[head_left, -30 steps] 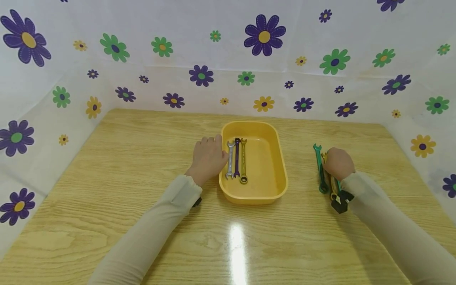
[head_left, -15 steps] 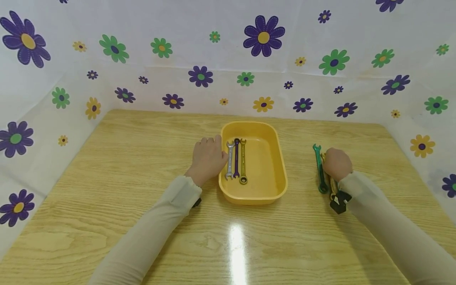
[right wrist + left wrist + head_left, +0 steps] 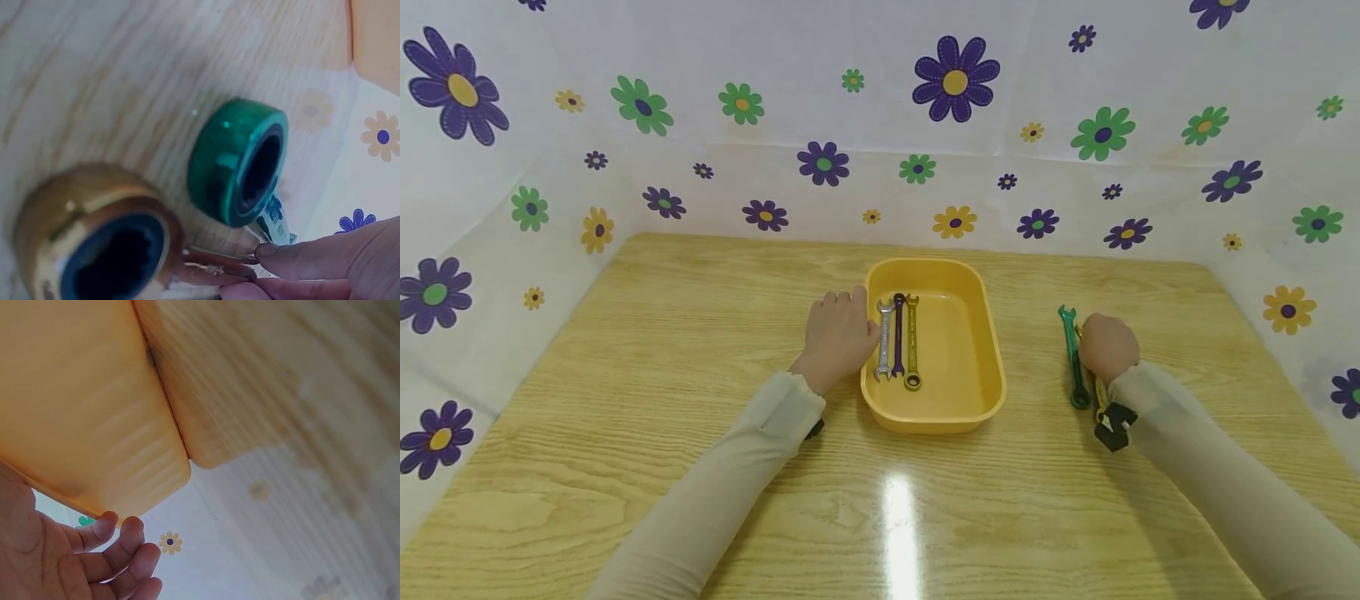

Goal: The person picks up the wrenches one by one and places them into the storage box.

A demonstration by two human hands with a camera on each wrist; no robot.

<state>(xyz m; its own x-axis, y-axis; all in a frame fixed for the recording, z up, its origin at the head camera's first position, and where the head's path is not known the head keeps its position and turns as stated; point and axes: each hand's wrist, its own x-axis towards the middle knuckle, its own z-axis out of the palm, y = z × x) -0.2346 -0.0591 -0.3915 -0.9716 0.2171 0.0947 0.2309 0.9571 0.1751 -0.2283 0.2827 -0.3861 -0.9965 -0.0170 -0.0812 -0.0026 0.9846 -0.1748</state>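
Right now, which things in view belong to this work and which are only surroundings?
In the job, apparently:
yellow tray
silver wrench, purple wrench, yellowish wrench inside
green wrench, gold wrench by the right hand

Only surroundings:
wooden table, flowered backdrop

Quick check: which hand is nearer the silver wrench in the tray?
Left. The left hand is at the tray's left rim, just beside the silver wrench; the right hand is past the tray's right side, at a gold wrench.

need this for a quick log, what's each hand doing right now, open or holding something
Left hand: closed, holding the rectangular yellow plastic bin at its left side.
Right hand: closed, pinching a gold metal ring-ended wrench.
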